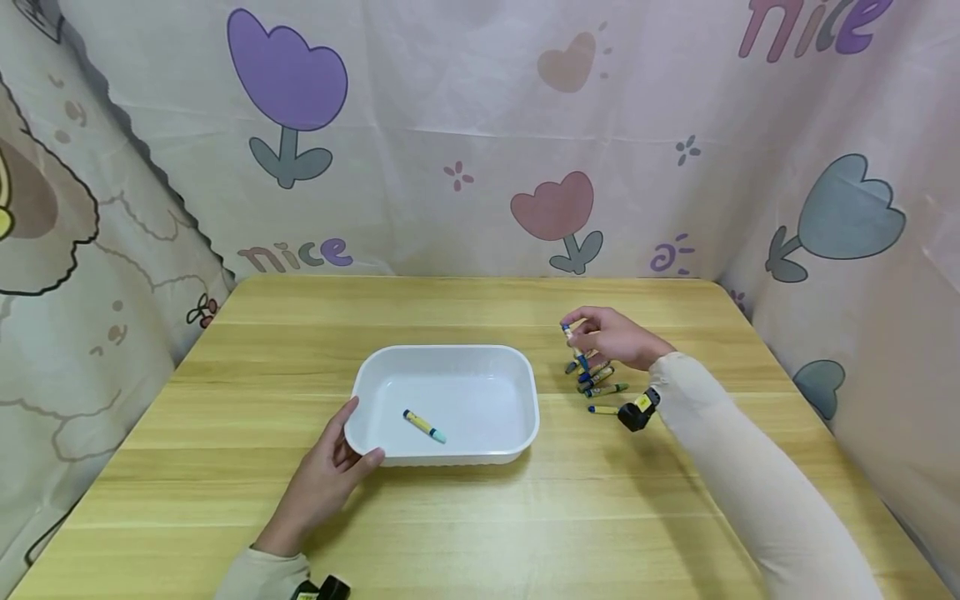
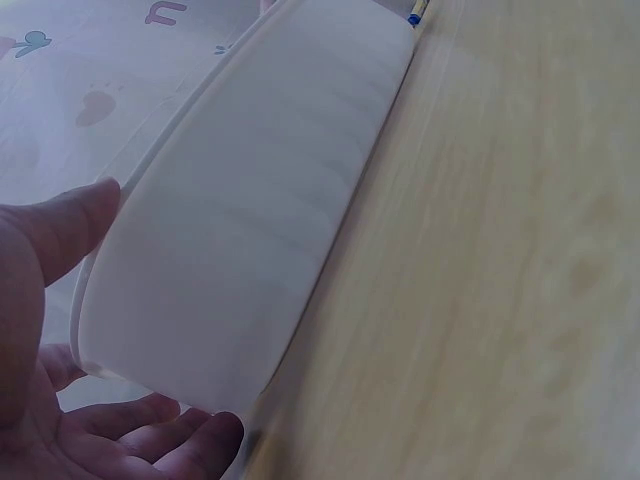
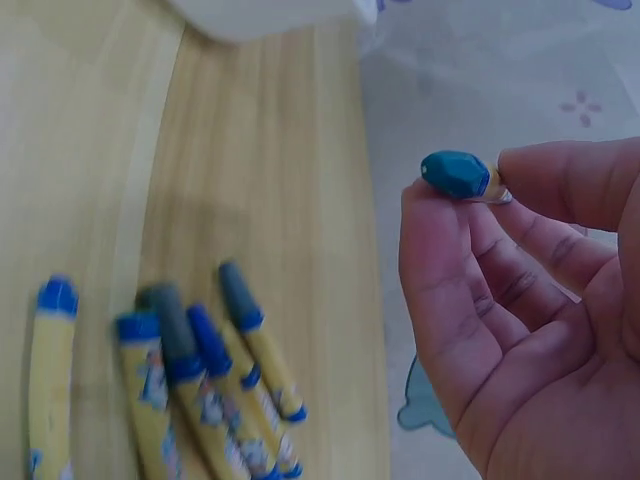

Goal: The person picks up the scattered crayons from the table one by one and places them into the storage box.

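My right hand [image 1: 621, 338] pinches a crayon with a teal tip [image 3: 455, 174] between thumb and forefinger, raised above the table. Beneath that hand lies a loose cluster of several yellow-wrapped crayons [image 1: 606, 390], with blue, dark and greenish ends. My left hand [image 1: 318, 479] grips the near left corner of a white plastic tray [image 1: 491, 404]. Its thumb is on the rim and the fingers are against the side wall, as the left wrist view shows. One crayon with a pale green tip [image 1: 424, 426] lies inside the tray.
Everything stands on a wooden table [image 1: 450, 533] with light grain. A printed cloth [image 1: 420, 92] hangs behind it and along both sides. Each wrist bears a small black camera, the right one [image 1: 639, 411] close above a crayon near the cluster's front.
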`<state>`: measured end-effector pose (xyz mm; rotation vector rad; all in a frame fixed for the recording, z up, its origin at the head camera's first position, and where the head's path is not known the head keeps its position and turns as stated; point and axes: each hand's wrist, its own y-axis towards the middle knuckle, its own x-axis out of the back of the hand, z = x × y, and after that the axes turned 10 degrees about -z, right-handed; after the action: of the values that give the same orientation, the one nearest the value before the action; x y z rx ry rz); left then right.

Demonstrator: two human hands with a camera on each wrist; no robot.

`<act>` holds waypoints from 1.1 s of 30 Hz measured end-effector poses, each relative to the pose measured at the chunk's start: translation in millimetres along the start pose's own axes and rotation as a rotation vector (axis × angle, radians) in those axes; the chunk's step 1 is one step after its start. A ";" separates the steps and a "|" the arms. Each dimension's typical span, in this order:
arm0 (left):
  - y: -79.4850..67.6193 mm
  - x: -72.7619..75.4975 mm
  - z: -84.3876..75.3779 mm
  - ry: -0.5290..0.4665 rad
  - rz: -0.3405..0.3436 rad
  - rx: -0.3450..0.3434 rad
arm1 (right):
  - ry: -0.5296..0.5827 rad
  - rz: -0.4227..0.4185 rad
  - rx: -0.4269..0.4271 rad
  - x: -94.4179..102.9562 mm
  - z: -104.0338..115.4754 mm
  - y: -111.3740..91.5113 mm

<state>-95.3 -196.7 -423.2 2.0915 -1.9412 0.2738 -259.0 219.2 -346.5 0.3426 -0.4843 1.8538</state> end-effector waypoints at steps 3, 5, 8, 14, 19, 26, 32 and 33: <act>-0.1 0.1 -0.2 -0.001 -0.001 -0.001 | -0.005 0.002 0.012 -5.6 8.2 1.3; 0.1 -0.1 -0.3 0.001 -0.001 -0.003 | 0.000 0.005 0.014 -8.6 12.2 2.6; 0.3 -0.1 -0.6 0.002 0.000 -0.002 | 0.008 0.013 0.011 -14.2 17.7 4.9; 0.4 0.2 -1.2 0.009 0.002 0.006 | 0.030 0.043 -0.001 -28.1 27.4 10.7; 0.4 0.7 -1.2 0.018 0.000 0.005 | 0.044 0.073 0.011 -39.8 36.3 14.8; 0.7 0.4 -1.3 0.020 -0.001 -0.002 | 0.032 0.112 0.020 -57.5 50.2 20.9; 0.5 0.3 -2.5 0.014 -0.002 0.003 | -0.003 0.158 0.034 -72.8 60.4 26.0; 0.5 0.3 -2.7 0.012 -0.002 0.005 | -0.010 0.162 0.035 -75.3 61.9 26.8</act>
<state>-95.7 -196.1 -420.5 2.0902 -1.9329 0.2902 -260.1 119.2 -331.4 0.3450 -0.4993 2.0206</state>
